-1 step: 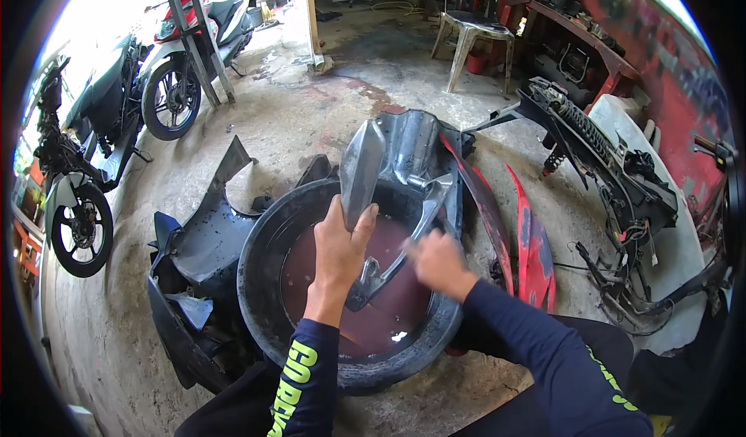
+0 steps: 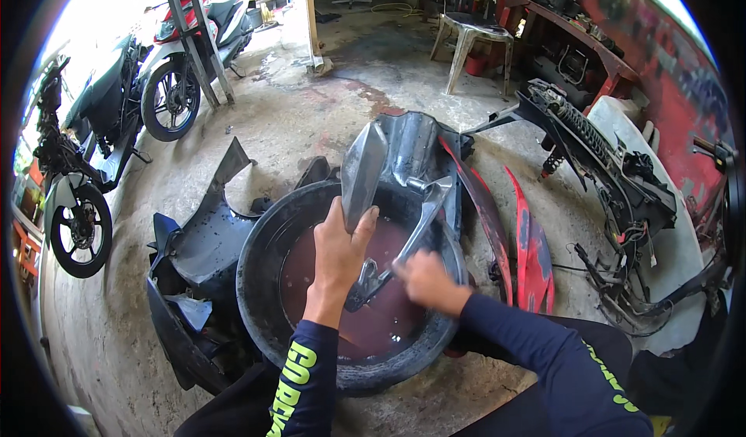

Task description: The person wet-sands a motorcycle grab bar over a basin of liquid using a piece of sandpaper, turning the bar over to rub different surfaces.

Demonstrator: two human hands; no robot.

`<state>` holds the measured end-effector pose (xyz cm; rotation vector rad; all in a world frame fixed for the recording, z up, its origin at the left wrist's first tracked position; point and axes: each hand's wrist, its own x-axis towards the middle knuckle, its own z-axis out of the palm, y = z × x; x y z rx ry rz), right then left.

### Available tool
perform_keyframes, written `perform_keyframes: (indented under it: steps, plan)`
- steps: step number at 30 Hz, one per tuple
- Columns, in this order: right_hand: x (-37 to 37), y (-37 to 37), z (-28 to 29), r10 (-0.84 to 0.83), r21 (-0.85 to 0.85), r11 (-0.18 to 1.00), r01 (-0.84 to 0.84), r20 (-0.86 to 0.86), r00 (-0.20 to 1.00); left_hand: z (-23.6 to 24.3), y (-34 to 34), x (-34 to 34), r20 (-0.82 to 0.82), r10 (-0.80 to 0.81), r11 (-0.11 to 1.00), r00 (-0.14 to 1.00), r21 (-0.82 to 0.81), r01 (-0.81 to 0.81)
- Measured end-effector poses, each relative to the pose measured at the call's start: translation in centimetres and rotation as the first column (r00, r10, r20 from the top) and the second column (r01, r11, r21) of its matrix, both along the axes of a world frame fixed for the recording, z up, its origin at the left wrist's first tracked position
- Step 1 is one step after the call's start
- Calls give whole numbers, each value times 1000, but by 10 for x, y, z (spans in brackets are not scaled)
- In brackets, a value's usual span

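Observation:
My left hand (image 2: 342, 243) is wrapped round the grey, wedge-shaped end of a motorcycle body part (image 2: 363, 165), holding it upright above a round black tub (image 2: 252, 313). A curved grey arm with a bracket end, seemingly of this same part, slants across the tub. Against that arm's lower half is my right hand (image 2: 431, 282), smeared by motion, its fingers curled in. Whatever they hold is hidden. Murky reddish water (image 2: 388, 328) with some bubbles fills the bottom of the tub.
Dark plastic fairings (image 2: 206, 250) lie left of the tub, a grey molded panel (image 2: 416, 146) behind it. Red-and-black panels (image 2: 532, 243) lie to the right, near a stripped motorcycle frame (image 2: 598, 165). Motorcycles (image 2: 81, 212) stand at left; a plastic chair (image 2: 470, 41) stands at the back.
My right hand has slid slightly left and down along the curved grey arm. My left hand and the part have hardly moved.

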<state>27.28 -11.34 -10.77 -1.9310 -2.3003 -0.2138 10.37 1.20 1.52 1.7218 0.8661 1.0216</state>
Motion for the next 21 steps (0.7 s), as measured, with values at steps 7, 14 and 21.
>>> perform_keyframes:
  steps: [7,14,21]
  plan:
    - [17,3,-2,-38,138,989,48,-74,997,-9,5,5,32,10,1000,999,-7,-10]
    - [17,8,1,-118,110,986,123,-51,992,-12,6,7,50,22,1000,998,-23,-21]
    - [8,10,-14,-58,95,994,59,-12,998,-4,2,5,28,23,1000,999,15,-24]
